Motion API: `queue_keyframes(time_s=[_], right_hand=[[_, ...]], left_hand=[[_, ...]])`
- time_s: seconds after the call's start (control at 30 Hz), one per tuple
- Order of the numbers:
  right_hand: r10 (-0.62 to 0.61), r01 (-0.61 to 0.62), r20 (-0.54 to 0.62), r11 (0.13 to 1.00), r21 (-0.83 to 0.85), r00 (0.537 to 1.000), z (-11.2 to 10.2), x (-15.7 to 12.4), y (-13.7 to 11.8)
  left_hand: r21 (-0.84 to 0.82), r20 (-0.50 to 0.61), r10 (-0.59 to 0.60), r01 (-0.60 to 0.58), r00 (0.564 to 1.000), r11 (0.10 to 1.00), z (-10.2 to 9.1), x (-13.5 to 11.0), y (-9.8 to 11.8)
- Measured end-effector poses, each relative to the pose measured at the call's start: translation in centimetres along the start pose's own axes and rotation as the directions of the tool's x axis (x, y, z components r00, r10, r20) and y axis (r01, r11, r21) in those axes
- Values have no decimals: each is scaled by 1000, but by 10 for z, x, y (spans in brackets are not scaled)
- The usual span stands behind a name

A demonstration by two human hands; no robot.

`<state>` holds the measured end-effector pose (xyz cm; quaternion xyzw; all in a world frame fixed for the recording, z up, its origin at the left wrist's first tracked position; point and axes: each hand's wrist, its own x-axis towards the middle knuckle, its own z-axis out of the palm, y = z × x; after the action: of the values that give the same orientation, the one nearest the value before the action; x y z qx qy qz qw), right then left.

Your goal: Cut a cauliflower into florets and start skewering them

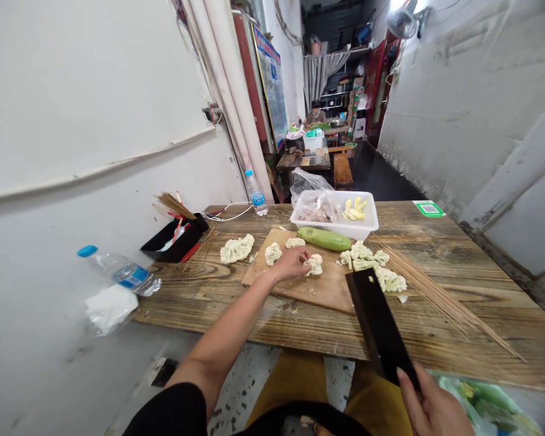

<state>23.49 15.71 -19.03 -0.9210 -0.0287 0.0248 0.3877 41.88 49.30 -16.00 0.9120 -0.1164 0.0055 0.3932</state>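
My left hand (292, 264) reaches over the wooden cutting board (320, 293), its fingertips closed on the edge of a cauliflower floret (315, 264). In my right hand (433, 402) is the handle of a dark, broad-bladed cleaver (376, 315), held over the table's front edge to the right of the board. Two other cauliflower pieces (273, 254) lie on the board near my left wrist. A green zucchini-like vegetable (324, 238) rests along the board's far edge. More cauliflower (381, 266) is piled right of the board, and a large flat cauliflower piece (237, 249) lies to its left.
Behind the board stands a white tray (366, 229) with bagged meat and yellow pieces. Bamboo skewers (440, 290) spread across the right side. At left are a black holder (168, 239) and water bottles (122, 270). A person (316, 113) sits at a far table.
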Motion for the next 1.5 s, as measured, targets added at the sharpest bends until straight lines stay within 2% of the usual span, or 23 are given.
queue_keyframes(time_s=[0.07,0.13,0.33,0.43,0.6,0.87,1.0,1.1,1.17,1.23,1.33,1.4,1.5], right_hand=[[-98,105,47,982,-157,994,-3,12,-11],[-132,165,135,948,-273,982,-4,23,-25],[-155,236,207,851,-469,966,-3,48,-56],[-153,249,232,843,-476,961,-2,57,-62],[-137,244,248,844,-478,959,0,64,-72],[-160,277,258,806,-523,953,-1,71,-81],[-92,266,312,771,-578,946,-2,79,-96],[-19,266,388,758,-595,921,-4,89,-117],[22,262,428,763,-591,903,-8,97,-130],[69,221,455,803,-553,888,-13,104,-137],[192,7,517,933,-359,834,-21,107,-132],[213,-131,558,974,-184,802,-22,102,-122],[149,-144,530,988,-51,835,-15,89,-105]], left_hand=[[16,-16,-1,1,1000,1000,15,0,-2],[14,-28,14,-14,1000,1000,25,0,-5],[-10,20,77,-77,997,997,23,3,-11],[25,32,93,-94,995,995,20,3,-6],[95,34,25,-29,999,995,18,2,4],[164,90,41,-55,995,985,14,3,8],[150,112,39,-56,993,987,11,4,6],[136,98,27,-40,995,990,13,2,5],[151,83,7,-20,997,988,14,1,6],[170,63,9,-20,998,985,16,1,6],[110,58,33,-40,998,993,15,3,2],[34,75,10,-12,997,999,14,6,-2],[-41,89,-44,48,995,998,14,12,-7]])
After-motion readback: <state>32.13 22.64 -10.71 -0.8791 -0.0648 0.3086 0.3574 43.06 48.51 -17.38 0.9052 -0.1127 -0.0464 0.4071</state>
